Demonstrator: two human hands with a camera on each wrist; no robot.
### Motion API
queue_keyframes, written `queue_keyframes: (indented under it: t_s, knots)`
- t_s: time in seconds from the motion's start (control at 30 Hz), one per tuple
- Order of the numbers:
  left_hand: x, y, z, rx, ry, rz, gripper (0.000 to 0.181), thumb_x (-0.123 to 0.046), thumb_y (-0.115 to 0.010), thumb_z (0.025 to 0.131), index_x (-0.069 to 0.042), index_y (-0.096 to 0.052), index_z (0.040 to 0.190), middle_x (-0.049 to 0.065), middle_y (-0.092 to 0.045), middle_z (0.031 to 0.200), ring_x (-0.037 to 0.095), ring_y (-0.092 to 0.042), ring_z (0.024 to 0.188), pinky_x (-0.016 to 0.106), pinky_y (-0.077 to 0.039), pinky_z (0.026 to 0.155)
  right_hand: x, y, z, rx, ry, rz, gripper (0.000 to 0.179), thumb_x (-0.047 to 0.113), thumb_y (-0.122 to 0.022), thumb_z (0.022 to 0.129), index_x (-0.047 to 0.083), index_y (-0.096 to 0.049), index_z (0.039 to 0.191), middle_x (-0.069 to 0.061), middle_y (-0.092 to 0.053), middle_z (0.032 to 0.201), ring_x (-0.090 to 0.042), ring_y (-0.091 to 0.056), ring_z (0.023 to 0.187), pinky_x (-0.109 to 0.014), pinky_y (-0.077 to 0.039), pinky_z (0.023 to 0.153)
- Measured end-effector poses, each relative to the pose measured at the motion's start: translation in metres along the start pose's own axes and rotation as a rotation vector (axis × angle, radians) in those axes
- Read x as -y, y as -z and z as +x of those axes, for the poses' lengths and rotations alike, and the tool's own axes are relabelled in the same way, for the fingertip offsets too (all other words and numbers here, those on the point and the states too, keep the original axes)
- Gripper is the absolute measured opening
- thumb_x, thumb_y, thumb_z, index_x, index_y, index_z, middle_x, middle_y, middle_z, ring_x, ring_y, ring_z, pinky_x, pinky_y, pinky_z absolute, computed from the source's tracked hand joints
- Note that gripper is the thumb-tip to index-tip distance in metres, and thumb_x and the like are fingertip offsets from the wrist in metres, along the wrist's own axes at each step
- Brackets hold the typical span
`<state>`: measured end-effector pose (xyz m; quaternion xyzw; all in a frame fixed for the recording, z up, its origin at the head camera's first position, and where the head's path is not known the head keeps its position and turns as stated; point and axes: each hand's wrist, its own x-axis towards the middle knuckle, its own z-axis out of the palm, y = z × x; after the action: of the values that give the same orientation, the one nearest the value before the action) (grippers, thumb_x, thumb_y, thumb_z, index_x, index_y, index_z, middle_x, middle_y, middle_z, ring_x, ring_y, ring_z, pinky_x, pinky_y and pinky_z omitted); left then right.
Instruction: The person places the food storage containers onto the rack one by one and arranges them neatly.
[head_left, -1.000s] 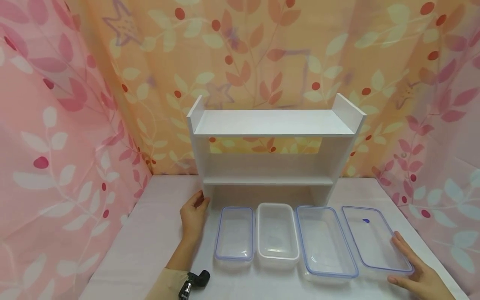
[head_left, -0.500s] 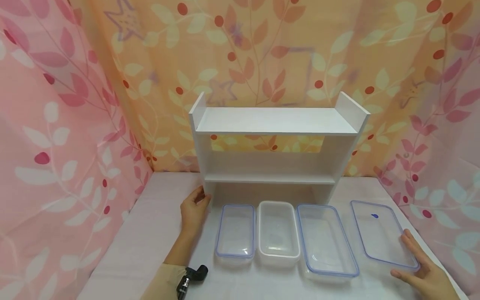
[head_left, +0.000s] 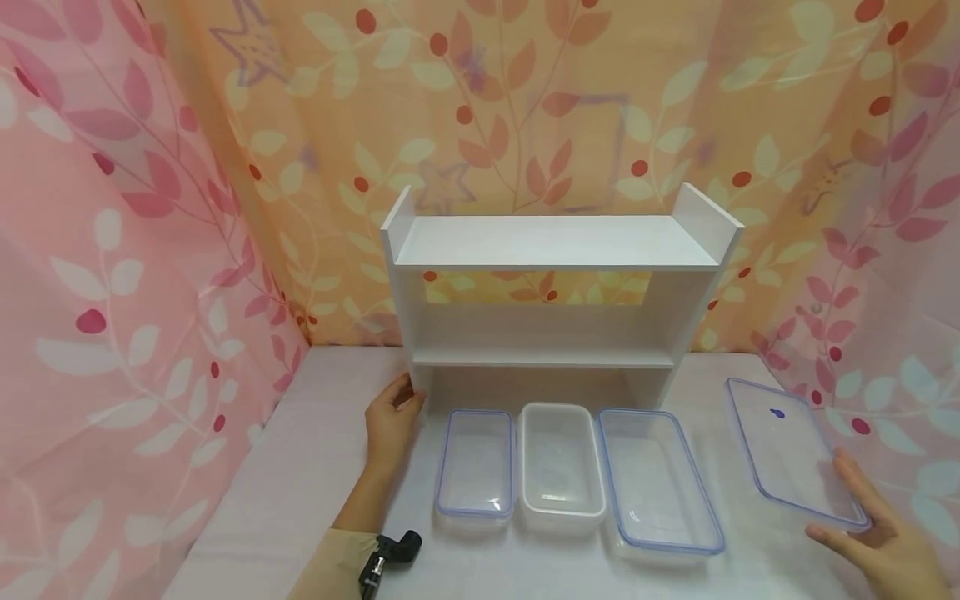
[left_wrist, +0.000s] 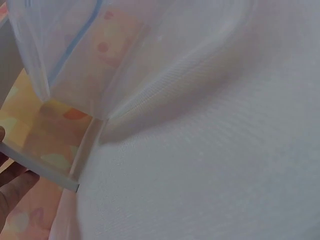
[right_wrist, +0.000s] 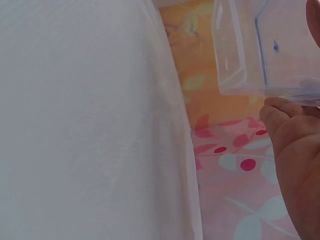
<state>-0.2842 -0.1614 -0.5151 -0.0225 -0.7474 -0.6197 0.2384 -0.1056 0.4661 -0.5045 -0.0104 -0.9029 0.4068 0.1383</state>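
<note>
Clear box (head_left: 791,442) drawn away from its neighbours by the right grip (head_left: 892,521)

The gap between this box and the large blue-rimmed box (head_left: 660,483), to the left of the right grip, has widened over the last second; the clear box now sits farther out and farther back, well apart from the row. The right grip pinches its near right corner, thumb toward the near side, fingers along the far-right side. I take this to mean that the box is being handled alone, while the large blue-rimmed box, the white-rimmed box (head_left: 562,462) and the small blue-rimmed box (head_left: 476,462) keep their places between the two grips.

The left grip (head_left: 390,425) has stayed put, pinching the left side panel of the white shelf (head_left: 555,242), which rises ahead of it and to its right.

The clear box's underside is hidden, so whether it slides on the counter (head_left: 277,483) or is lifted cannot be told. The right wrist view cuts off part of the box and the hand. The left wrist view catches only some fingertips at its edge; the clear shape above and right of them is hard to identify.
</note>
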Motion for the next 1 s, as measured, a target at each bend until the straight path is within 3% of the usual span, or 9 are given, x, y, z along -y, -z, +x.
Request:
queue_keyframes:
  t_s: [0.13, 0.37, 0.4, 0.53, 0.8, 1.0]
  knots:
    - [0.0, 0.0, 0.001, 0.0, 0.004, 0.008, 0.038, -0.008, -0.077, 0.091, -0.001, -0.069, 0.128, 0.016, -0.074, 0.115, 0.03, -0.072, 0.109, 0.014, -0.056, 0.081, 0.007, 0.004, 0.0, 0.001, 0.035, 0.08, 0.096, -0.002, -0.07, 0.094, 0.027, -0.01, 0.164, 0.026, 0.001, 0.166, 0.017, 0.006, 0.145, 0.007, -0.029, 0.088]
    - [-0.002, 0.0, 0.001, 0.0, 0.02, 0.012, 0.039, -0.008, -0.079, 0.09, -0.003, -0.07, 0.128, 0.015, -0.075, 0.115, 0.028, -0.072, 0.109, 0.013, -0.056, 0.08, 0.013, 0.008, 0.0, 0.094, 0.182, 0.688, 0.093, -0.034, -0.051, 0.086, 0.006, -0.015, 0.163, 0.011, 0.001, 0.173, 0.005, 0.009, 0.153, -0.002, -0.045, 0.088]
    - [-0.002, 0.0, 0.001, 0.0, 0.022, 0.015, 0.04, -0.009, -0.079, 0.09, -0.003, -0.07, 0.128, 0.015, -0.075, 0.115, 0.028, -0.072, 0.109, 0.013, -0.056, 0.081, 0.015, 0.009, 0.0, 0.103, 0.188, 0.711, 0.093, -0.034, -0.05, 0.086, 0.005, -0.015, 0.163, 0.01, 0.002, 0.173, 0.004, 0.01, 0.154, -0.003, -0.047, 0.087]
    - [-0.003, -0.001, 0.003, -0.008, 0.021, 0.019, 0.04, -0.009, -0.081, 0.089, -0.003, -0.071, 0.127, 0.015, -0.075, 0.114, 0.029, -0.072, 0.108, 0.014, -0.056, 0.081, 0.026, 0.012, 0.0, 0.133, 0.196, 0.685, 0.093, -0.034, -0.049, 0.087, 0.006, -0.014, 0.163, 0.01, 0.003, 0.173, 0.002, 0.012, 0.154, -0.006, -0.051, 0.084]
    - [-0.001, -0.004, 0.006, -0.009, 0.011, 0.033, 0.04, -0.01, -0.081, 0.089, -0.002, -0.071, 0.126, 0.015, -0.075, 0.113, 0.029, -0.073, 0.107, 0.014, -0.056, 0.081, 0.055, 0.013, 0.002, 0.139, 0.182, 0.633, 0.093, -0.032, -0.054, 0.086, 0.006, -0.018, 0.163, 0.01, -0.006, 0.173, 0.004, 0.002, 0.154, -0.008, -0.052, 0.084]
    - [0.0, -0.004, 0.007, -0.005, 0.018, 0.055, 0.042, -0.013, -0.081, 0.089, -0.001, -0.07, 0.127, 0.018, -0.074, 0.115, 0.03, -0.072, 0.107, 0.015, -0.055, 0.081, 0.069, 0.012, 0.001, 0.126, 0.167, 0.661, 0.092, -0.032, -0.055, 0.085, 0.005, -0.021, 0.162, 0.009, -0.014, 0.172, 0.013, -0.027, 0.144, -0.013, -0.056, 0.083]
